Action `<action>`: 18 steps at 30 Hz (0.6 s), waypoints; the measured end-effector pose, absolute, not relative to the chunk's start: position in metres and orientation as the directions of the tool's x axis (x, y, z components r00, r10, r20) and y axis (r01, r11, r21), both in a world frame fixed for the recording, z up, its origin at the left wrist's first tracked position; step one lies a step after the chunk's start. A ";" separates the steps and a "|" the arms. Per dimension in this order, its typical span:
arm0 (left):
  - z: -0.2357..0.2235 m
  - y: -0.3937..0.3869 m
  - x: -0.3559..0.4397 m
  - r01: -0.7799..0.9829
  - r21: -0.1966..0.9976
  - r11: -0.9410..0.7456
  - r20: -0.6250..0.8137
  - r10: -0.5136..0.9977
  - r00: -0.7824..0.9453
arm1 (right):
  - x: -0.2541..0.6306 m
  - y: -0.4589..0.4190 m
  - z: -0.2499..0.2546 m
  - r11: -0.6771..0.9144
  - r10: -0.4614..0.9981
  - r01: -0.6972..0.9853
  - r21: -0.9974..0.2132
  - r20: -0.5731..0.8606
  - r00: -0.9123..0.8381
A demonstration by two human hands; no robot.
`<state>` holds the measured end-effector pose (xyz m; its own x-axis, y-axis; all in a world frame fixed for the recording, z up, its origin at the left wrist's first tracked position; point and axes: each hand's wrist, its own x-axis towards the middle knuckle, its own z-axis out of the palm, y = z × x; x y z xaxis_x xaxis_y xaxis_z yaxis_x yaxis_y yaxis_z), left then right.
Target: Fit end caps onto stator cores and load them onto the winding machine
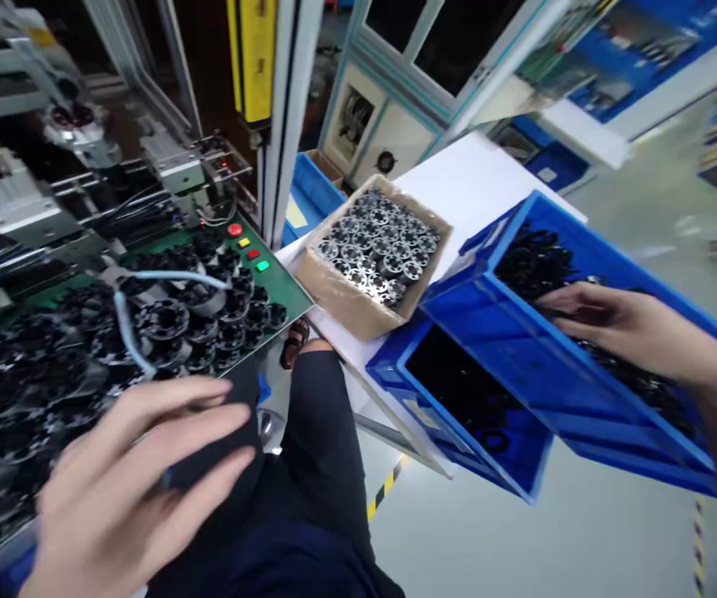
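My right hand (620,320) reaches into the upper blue bin (520,340), its fingers closed together among small black plastic parts (536,257). Whatever lies between those fingertips is hidden. On the other side, my left hand (146,473) hovers at the front edge of the machine's green table, fingers apart and holding nothing. Just beyond it stand many black ring-shaped parts (164,320) with notched rims, packed close together. A pale blue hose or tong-like piece (174,276) curves over them.
A cardboard box (346,303) of silvery notched rings sits on a white table (458,174). A second blue bin (470,457) with black parts lies under the upper one. Coloured push buttons (253,254) line the green table (289,291), beside a metal machine frame (289,108).
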<state>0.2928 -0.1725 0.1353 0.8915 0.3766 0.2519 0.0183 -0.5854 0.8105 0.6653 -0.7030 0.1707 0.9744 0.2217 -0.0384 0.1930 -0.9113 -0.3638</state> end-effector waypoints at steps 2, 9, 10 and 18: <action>0.146 -0.206 0.365 -0.127 0.789 -0.602 0.298 0.192 0.935 | 0.675 -0.725 0.159 -0.879 0.204 0.109 -0.465 -0.158 0.966; 0.134 -0.255 0.596 -0.178 0.318 -0.931 0.036 -0.175 0.984 | 0.673 -0.750 0.132 -0.923 0.238 0.234 -0.305 0.024 0.971; 0.124 -0.260 0.620 -0.168 0.210 -0.963 -0.040 -0.180 0.983 | 0.672 -0.752 0.132 -0.913 0.265 0.267 -0.309 0.050 0.963; 0.081 -0.271 0.702 -0.261 -0.018 -0.965 -0.216 -0.251 0.944 | 0.665 -0.750 0.143 -1.000 0.024 0.024 -0.012 0.016 1.000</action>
<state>0.7022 -0.2706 0.0806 0.9436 -0.2509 -0.2159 -0.2608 -0.9652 -0.0182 0.6651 -0.7500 0.1433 0.9996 0.0238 0.0155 0.0240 -0.9996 -0.0118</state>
